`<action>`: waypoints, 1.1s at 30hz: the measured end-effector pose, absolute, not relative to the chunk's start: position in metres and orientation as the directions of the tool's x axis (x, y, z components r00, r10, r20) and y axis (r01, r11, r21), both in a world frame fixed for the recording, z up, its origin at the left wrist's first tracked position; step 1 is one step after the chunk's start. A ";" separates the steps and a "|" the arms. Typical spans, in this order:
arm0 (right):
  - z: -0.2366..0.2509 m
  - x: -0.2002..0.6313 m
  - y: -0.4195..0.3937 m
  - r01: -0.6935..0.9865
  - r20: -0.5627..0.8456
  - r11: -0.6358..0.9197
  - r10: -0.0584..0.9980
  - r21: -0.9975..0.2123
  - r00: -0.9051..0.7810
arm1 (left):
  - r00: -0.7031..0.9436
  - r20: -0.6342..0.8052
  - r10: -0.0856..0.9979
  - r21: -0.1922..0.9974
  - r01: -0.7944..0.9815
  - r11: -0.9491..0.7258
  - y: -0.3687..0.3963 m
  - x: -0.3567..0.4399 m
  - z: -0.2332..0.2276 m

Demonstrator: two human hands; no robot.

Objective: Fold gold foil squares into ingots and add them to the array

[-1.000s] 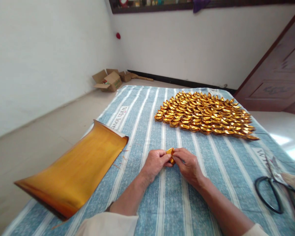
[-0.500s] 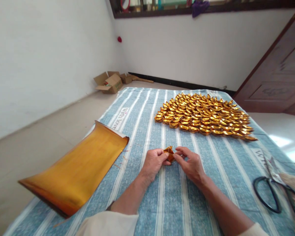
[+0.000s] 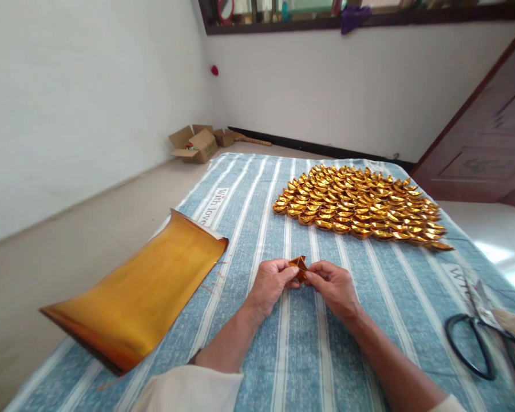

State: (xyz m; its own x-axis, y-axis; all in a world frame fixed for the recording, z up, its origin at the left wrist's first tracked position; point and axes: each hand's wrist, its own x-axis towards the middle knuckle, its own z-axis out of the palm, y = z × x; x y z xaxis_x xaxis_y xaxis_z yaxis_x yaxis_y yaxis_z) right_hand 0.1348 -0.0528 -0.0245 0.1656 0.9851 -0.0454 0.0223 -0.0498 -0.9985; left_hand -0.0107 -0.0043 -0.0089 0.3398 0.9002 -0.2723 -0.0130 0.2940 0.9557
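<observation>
We work over the striped bed cover (image 3: 369,320), where the stack of gold foil sheets (image 3: 141,289) lies well left of the folded ingots (image 3: 360,206). Left hand (image 3: 271,281) and right hand (image 3: 335,286) pinch the small gold foil piece (image 3: 299,266) between fingertips, above the cover. We judge it light, thin, crease-prone; grip by the folded corners

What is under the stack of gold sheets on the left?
The gold sheets lie on the striped blue cloth, overhanging its left edge above the floor. Anything between the sheets and the cloth is hidden.
</observation>
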 end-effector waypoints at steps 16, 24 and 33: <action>-0.026 0.132 -0.052 -0.092 -0.117 -0.095 0.953 -0.991 0.278 | 0.208 -0.261 0.943 0.950 -0.117 0.289 -0.010 -0.006 -0.006; -0.023 0.131 -0.052 -0.071 -0.103 -0.086 0.955 -0.994 0.280 | 0.222 -0.271 0.937 0.946 -0.117 0.302 -0.012 -0.005 -0.005; -0.027 0.131 -0.052 -0.052 -0.095 -0.083 0.950 -0.995 0.297 | 0.295 -0.285 0.912 0.938 -0.107 0.328 -0.013 -0.004 -0.003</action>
